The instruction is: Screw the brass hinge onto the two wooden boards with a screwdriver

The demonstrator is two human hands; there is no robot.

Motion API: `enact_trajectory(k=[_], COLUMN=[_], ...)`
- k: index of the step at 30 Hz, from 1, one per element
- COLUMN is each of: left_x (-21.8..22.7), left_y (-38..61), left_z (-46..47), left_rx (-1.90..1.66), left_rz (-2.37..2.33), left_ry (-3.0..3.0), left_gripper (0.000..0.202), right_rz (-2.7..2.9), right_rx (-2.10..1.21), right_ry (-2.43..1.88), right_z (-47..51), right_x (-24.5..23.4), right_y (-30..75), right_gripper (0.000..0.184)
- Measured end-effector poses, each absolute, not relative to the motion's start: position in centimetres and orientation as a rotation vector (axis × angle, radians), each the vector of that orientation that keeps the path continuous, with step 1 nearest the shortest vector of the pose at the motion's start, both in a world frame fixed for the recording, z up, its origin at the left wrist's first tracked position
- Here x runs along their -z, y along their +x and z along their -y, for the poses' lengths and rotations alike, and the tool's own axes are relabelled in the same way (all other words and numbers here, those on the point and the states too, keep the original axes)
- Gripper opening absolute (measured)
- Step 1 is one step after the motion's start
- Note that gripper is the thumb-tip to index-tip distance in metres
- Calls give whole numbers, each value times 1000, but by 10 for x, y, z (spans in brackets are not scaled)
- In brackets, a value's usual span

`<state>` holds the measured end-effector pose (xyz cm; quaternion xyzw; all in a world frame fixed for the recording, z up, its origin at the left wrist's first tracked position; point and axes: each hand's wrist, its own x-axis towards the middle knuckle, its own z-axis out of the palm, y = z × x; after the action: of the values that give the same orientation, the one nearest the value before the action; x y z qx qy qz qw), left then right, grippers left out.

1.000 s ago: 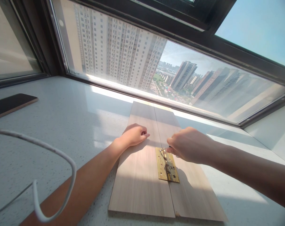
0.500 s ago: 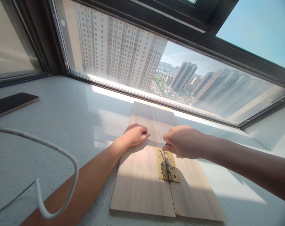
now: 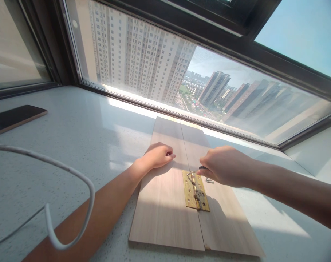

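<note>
My right hand (image 3: 222, 165) is closed around a screwdriver (image 3: 203, 167). Most of its handle is hidden in my fist; the thin metal shaft points left to the upper left corner of a brass hinge (image 3: 191, 198). That hinge lies flat and unfolded across the seam between two pale wooden boards, the left board (image 3: 165, 214) and the right board (image 3: 225, 222). My left hand (image 3: 158, 155) rests curled on the left board, left of the hinge, with nothing visible in its fingers. Several small screws (image 3: 209, 180) lie on the right board, just under my right hand.
A white cable (image 3: 92, 196) loops above my left forearm. A dark phone (image 3: 18, 117) lies at the left on the speckled white sill (image 3: 80, 123). The boards' far ends are close to the window frame (image 3: 143, 107).
My right hand has shifted right, and the screwdriver's shaft now slants lower and shows more clearly. More of the hinge and screws is visible. My left hand has stayed in place.
</note>
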<state>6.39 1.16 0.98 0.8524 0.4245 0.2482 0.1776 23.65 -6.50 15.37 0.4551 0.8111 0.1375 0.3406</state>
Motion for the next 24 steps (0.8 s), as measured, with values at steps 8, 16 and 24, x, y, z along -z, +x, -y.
enact_trajectory(k=[8,16,24], left_x=[-12,-12,-11], left_y=[64,64,64], left_z=[-10,-9,-11], left_rx=[-712,-709,-713], left_rz=[-1196,-1202,-1204], left_ry=[2428,2423,2420], left_gripper=[32,31,32], right_rz=[-2259,-2225,-2291], right_rx=[-292,-326,-334], right_ry=[1194,1193,1201], right_z=[71,61,66], right_x=[-149,-154,-146], right_y=[243,223,236], right_gripper=[7,35,7])
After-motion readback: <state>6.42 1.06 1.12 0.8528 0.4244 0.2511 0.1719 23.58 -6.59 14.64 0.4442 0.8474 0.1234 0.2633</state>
